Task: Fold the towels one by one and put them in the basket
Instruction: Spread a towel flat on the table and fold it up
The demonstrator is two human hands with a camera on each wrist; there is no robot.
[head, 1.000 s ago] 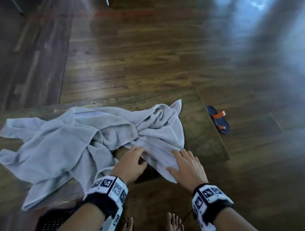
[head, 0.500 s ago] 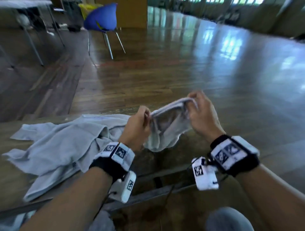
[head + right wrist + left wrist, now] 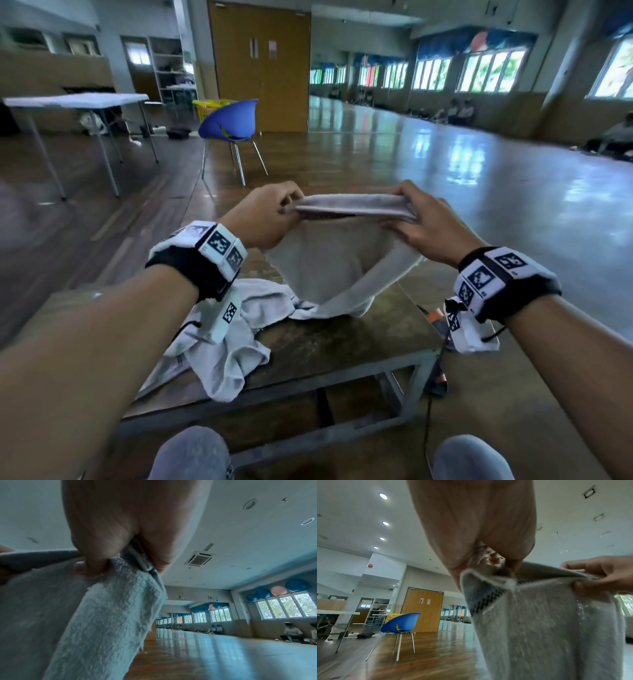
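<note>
Between raised hands, towel now stretched wider.

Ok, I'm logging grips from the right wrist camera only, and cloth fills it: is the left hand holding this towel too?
Observer: Yes, the left hand pinches the top edge of the towel, opposite the right hand.
Operator: Hanging free?
Observer: No, its lower end lies on the low table, against a crumpled heap of towel cloth.
Operator: Any basket?
Observer: Only a yellow basket far off, behind the blue chair.
</note>
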